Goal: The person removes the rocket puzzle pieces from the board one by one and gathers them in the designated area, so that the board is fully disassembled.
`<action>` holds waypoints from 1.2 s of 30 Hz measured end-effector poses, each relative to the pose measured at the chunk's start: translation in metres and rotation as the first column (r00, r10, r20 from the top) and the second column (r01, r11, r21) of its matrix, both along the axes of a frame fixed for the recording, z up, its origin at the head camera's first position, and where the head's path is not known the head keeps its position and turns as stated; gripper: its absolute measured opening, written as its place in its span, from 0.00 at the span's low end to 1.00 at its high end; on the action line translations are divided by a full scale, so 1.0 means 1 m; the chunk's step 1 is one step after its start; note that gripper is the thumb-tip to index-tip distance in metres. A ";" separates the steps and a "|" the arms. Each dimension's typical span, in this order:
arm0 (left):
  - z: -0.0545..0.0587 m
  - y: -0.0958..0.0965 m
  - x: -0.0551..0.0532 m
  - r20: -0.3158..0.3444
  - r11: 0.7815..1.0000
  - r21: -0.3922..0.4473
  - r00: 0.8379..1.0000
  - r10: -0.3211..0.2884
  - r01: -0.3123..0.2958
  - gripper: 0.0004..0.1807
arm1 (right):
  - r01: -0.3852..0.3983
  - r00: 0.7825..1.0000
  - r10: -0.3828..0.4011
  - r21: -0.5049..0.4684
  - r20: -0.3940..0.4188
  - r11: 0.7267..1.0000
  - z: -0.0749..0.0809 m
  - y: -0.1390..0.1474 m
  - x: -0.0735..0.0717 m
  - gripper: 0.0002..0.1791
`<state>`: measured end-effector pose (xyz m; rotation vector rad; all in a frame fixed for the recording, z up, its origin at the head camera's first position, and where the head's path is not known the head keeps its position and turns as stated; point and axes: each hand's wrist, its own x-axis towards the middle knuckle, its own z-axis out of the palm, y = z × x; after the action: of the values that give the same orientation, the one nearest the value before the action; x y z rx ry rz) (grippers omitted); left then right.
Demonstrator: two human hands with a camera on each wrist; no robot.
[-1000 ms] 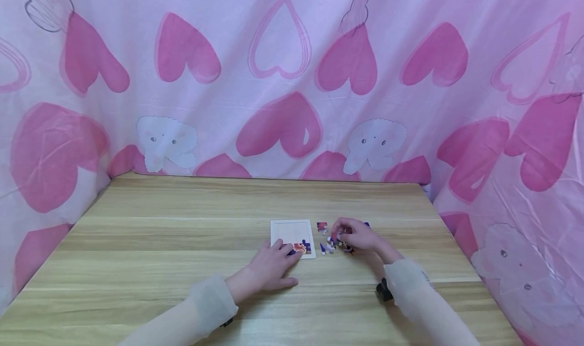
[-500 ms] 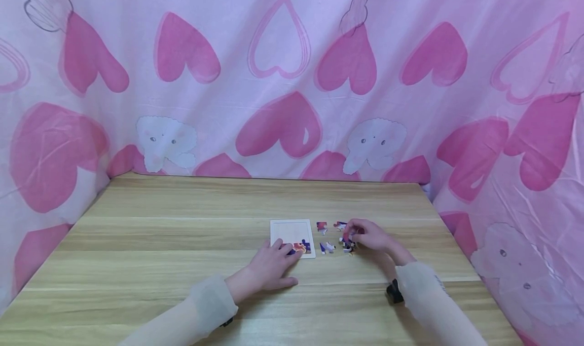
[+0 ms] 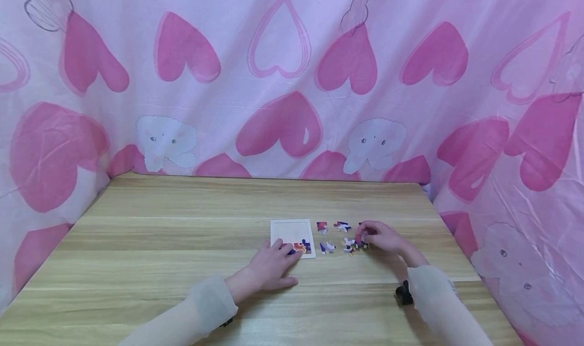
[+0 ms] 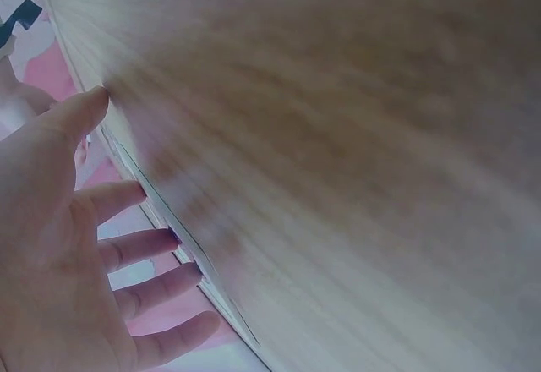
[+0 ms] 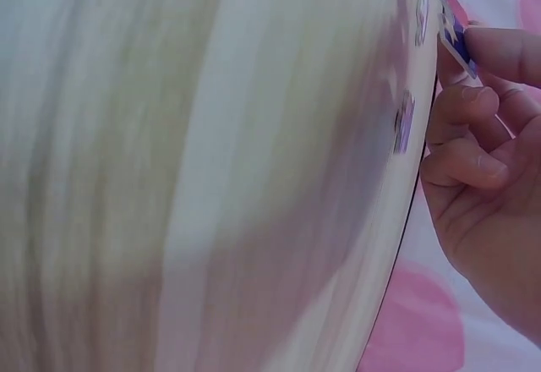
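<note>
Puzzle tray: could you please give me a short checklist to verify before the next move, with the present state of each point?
1. Left hand lies over the near part of the tray: ok.
2. Right hand pinches a piece: ok.
3. Tray has free space: ok, its far part is bare.
4. Placed pieces fully seated: cannot tell, the left hand covers some of them.
5. Loose pieces all in full view: not ok, the right hand hides part of the group.
6. Pinched piece fits beside the placed ones: cannot tell.
</note>
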<state>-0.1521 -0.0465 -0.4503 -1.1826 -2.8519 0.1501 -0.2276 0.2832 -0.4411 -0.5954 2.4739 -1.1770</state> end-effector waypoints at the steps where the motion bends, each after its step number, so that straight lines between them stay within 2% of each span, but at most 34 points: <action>1: 0.000 0.000 0.000 -0.001 1.000 -0.004 1.000 0.001 -0.001 0.37 | 0.006 1.000 -0.006 0.003 0.008 1.000 0.000 0.002 0.000 0.09; 8: 0.001 0.000 0.001 0.002 1.000 -0.007 1.000 0.001 -0.001 0.36 | 0.070 0.995 -0.072 0.019 0.069 0.997 0.000 0.018 0.001 0.08; 20: 0.000 0.000 0.001 0.006 1.000 0.005 1.000 0.004 -0.004 0.37 | 0.105 0.990 -0.108 0.033 0.094 0.994 -0.008 0.032 0.001 0.07; 28: -0.002 0.001 0.000 0.010 1.000 0.001 1.000 0.009 -0.009 0.37 | 0.081 0.995 -0.083 0.046 0.051 0.996 -0.011 0.032 -0.001 0.06; 36: -0.001 0.000 0.000 0.013 1.000 0.020 1.000 0.007 -0.008 0.37 | 0.132 0.991 -0.134 0.102 0.016 0.986 -0.009 0.031 0.000 0.05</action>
<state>-0.1517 -0.0466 -0.4510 -1.1737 -2.8627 0.1137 -0.2273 0.3146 -0.4500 -0.3920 2.5693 -1.0912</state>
